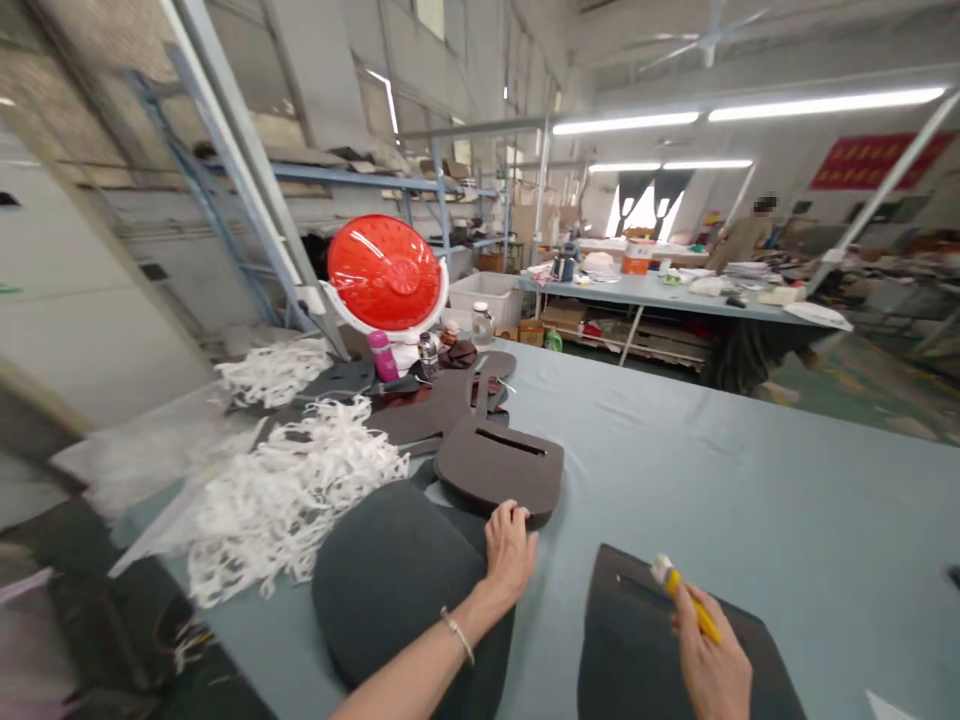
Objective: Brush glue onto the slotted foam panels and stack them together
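Workshop feed, head cam: foam pieces & both hands at tabletop

Workshop w/ strip lights (750, 108) overhead, view tilted. Long pale blue-grey tabletop (757, 500) fills the lower frame.

L hand (510, 550): fingers (510, 520) curled over the near edge of a slotted brown foam piece (499, 465), palm side low over a rounded dark grey foam pad (397, 590). Can't tell from here if it's pinching or just resting. Thin bracelet (457, 635) on that wrist.

R hand (712, 665): closed around a yellow-handled stick (694, 610), white tufted tip (661, 569) pointing up & left. Hand overlaps a dark foam panel (645, 650), contact unclear from my angle. Pad & panel lie side by side, apart; slotted piece sits on top edge of pad.

Past that, more brown foam cutouts (442, 415) overlap each other, w/ heaps of shredded white foam scrap (292, 500) to their left. Far end of tabletop: pink bottle (383, 356), glass jar (481, 325), big red round dome w/ white rim (384, 272) tilted up.

Bg: blue steel shelving (352, 178), white plastic crate (484, 298), second table w/ assorted stuff (660, 295), another person (742, 235) standing beyond it, red banner (877, 160) on far wall.
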A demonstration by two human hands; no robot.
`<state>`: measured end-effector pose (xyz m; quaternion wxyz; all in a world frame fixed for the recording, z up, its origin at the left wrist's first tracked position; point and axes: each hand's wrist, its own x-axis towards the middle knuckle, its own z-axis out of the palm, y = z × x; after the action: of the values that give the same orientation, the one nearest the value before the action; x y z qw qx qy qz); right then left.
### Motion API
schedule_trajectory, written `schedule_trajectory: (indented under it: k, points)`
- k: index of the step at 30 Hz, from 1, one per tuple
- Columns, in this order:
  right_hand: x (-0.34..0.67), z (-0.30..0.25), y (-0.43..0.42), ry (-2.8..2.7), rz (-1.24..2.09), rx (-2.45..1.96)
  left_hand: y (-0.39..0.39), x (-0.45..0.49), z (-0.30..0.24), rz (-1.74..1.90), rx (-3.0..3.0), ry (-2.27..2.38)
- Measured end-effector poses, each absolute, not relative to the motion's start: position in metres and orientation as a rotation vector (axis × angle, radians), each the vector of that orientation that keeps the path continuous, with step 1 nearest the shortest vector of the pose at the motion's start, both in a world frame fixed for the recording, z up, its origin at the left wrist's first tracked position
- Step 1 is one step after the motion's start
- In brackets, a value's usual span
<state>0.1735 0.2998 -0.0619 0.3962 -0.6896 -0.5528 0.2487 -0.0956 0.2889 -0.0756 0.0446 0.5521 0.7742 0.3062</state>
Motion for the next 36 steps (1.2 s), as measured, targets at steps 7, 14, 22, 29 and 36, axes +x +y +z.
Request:
schedule_trajectory:
  k: [7,14,22,29,36]
  points:
    - [-0.070,-0.014,0.357,-1.348,1.183,-1.258,0.315,-0.206,-0.087,0.959,1.825,2.370]
    - [-0.245,-0.035,0.422,-1.624,1.345,-1.106,0.323,-0.263,-0.107,0.941,1.978,2.266]
    - [-0.297,-0.049,0.506,-1.403,0.898,-1.428,0.325,-0.283,-0.100,0.957,1.932,2.151]
    - [-0.187,-0.060,0.515,-1.332,0.590,-1.767,0.328,-0.284,-0.099,0.889,1.942,2.137]
    - [-0.074,-0.045,0.493,-1.146,0.310,-1.991,0.326,-0.284,-0.087,0.846,2.041,2.098]
